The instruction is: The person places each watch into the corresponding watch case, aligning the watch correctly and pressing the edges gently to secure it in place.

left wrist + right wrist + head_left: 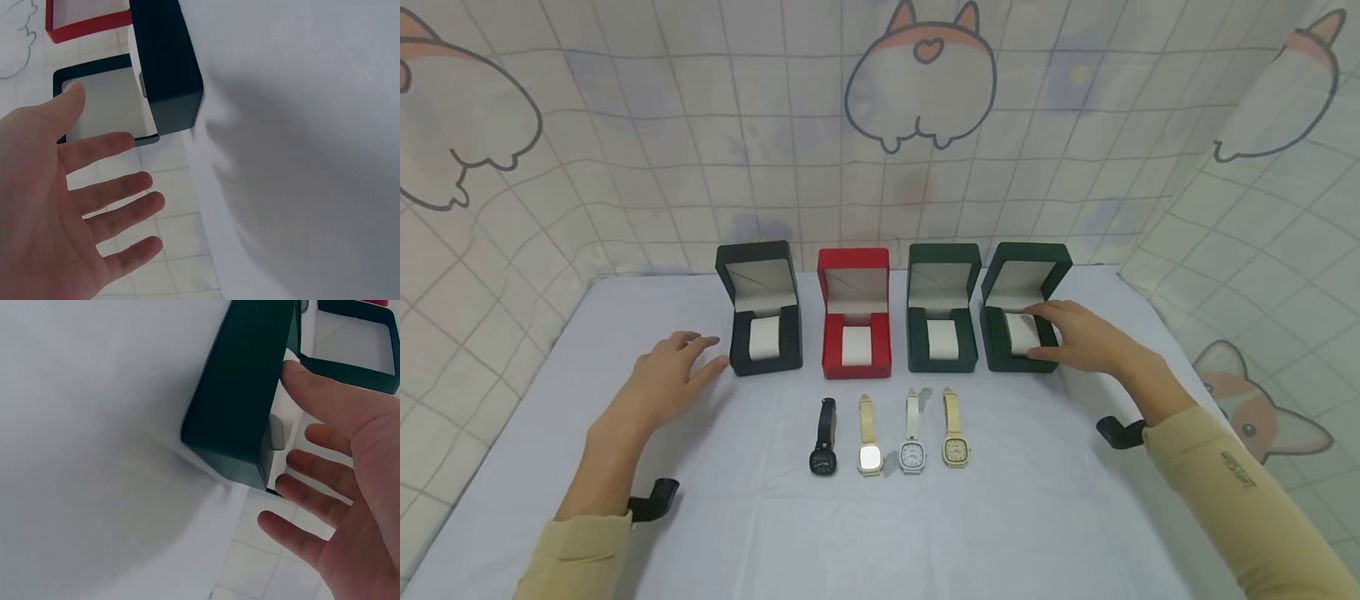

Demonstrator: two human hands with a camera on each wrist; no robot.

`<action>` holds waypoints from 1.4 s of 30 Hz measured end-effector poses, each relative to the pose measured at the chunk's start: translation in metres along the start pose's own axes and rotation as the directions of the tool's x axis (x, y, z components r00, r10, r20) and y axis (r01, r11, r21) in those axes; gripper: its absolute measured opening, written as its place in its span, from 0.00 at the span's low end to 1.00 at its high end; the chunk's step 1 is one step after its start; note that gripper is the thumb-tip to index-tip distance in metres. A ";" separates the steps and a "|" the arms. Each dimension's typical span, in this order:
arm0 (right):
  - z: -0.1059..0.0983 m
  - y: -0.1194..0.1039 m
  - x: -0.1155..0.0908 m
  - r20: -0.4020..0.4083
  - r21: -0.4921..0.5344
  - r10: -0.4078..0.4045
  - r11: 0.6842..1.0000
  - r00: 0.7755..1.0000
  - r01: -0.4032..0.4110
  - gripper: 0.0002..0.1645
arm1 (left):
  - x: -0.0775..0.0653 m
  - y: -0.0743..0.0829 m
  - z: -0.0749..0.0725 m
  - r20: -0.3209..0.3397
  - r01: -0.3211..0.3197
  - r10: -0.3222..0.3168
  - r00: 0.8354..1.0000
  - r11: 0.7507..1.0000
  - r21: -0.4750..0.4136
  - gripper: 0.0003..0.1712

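Observation:
My right hand (1075, 337) is at the rightmost dark green watch box (992, 346), fingers spread around its white cushion (1022, 333). The thumb (309, 381) lies at the box's inner front edge; whether it presses the cushion I cannot tell. My left hand (662, 379), fingers apart and holding nothing, hovers left of the black watch box (165, 69). Between these stand a red watch box (856, 372) and another green watch box (942, 365). All have raised lids and white cushions. In front lie a black watch (823, 442), a gold watch (868, 450), a silver-white watch (912, 446) and a second gold watch (955, 442).
A white cloth (865, 542) covers the table. Behind it hangs a checked curtain (775, 167) with cartoon dogs, which also runs along both sides. Black camera mounts (655, 500) are strapped at both wrists.

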State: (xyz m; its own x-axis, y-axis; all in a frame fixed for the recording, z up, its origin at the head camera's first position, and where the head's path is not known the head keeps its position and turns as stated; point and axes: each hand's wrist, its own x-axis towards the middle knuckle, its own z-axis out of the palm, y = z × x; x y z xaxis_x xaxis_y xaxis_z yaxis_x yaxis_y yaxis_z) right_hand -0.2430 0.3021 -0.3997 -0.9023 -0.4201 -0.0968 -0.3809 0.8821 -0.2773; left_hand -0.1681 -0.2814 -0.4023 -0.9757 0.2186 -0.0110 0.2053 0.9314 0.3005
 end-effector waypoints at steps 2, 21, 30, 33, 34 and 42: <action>-0.001 -0.001 0.003 0.008 -0.002 -0.001 1.000 1.000 0.001 0.40 | -0.002 0.003 -0.001 -0.011 -0.014 0.014 1.000 1.000 -0.014 0.35; -0.002 -0.012 0.024 0.080 -0.056 0.036 0.998 0.996 -0.031 0.42 | -0.005 0.030 0.009 -0.070 -0.084 0.075 0.995 0.986 -0.142 0.32; -0.001 -0.010 0.025 0.066 -0.080 0.031 0.996 0.997 -0.025 0.41 | -0.002 0.039 0.021 -0.086 -0.123 0.109 0.990 0.977 -0.175 0.28; -0.002 -0.011 0.025 0.053 -0.095 0.025 0.995 0.998 -0.020 0.41 | 0.000 0.040 0.024 -0.092 -0.132 0.117 0.989 0.973 -0.187 0.27; -0.002 -0.011 0.025 0.049 -0.101 0.024 0.995 0.998 -0.019 0.41 | 0.000 0.040 0.025 -0.094 -0.137 0.121 0.988 0.972 -0.192 0.27; -0.001 -0.014 0.027 0.040 -0.127 0.040 0.991 0.998 -0.034 0.41 | 0.001 0.045 0.032 -0.105 -0.172 0.149 0.983 0.951 -0.258 0.22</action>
State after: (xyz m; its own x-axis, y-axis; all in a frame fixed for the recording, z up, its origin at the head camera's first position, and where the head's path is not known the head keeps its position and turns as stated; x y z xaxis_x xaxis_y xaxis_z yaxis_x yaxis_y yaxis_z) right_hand -0.2620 0.2792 -0.3972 -0.9078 -0.3931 -0.1461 -0.3725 0.9159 -0.1499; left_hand -0.1571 -0.2298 -0.4192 -0.9367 0.3233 0.1346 0.3434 0.7727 0.5338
